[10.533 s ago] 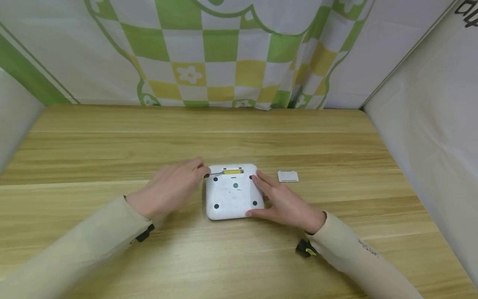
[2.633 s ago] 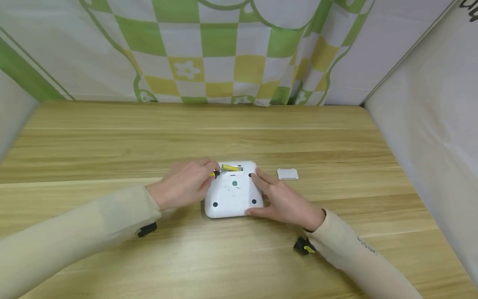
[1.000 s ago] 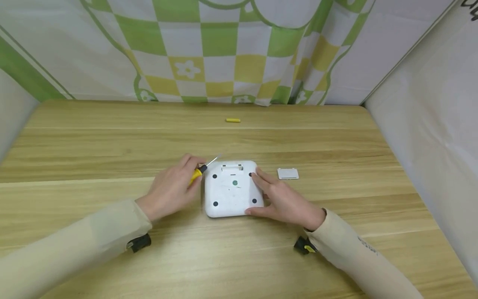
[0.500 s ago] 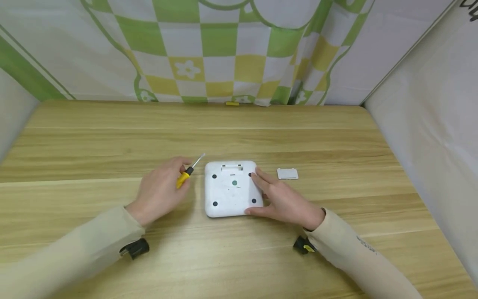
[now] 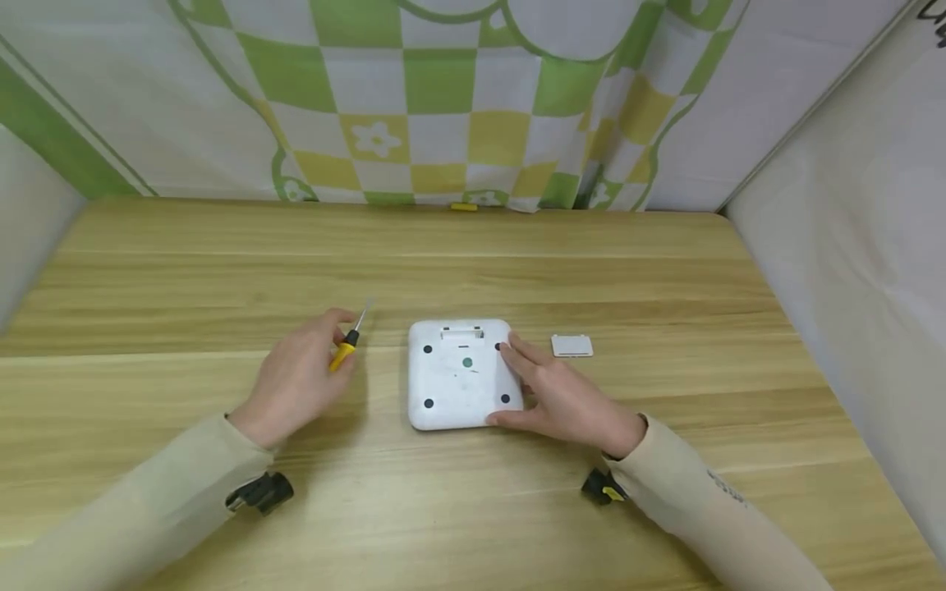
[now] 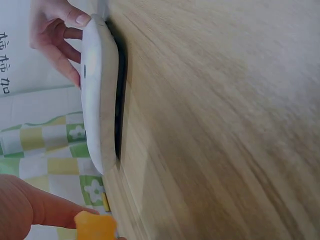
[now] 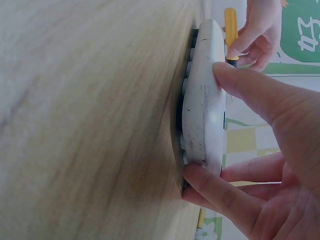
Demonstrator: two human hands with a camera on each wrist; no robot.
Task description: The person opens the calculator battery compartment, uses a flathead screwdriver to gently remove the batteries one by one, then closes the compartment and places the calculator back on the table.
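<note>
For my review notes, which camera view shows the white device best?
The head view: it looks down on the white device, showing its open compartment and dark round spots. The left wrist view shows it nearly edge-on; the right wrist view also shows mainly one side, partly covered by the right hand.

Left grip [image 6: 37, 206] holds orange handle [image 6: 95, 228]; right grip [image 6: 47, 31] white device [image 6: 99, 102].

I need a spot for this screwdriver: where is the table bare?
Bare table stretches between the white device and the yellow cylinder at the back edge, and on the near side between the sleeves. It is crowded right of the device, by the right hand and white cover.
</note>
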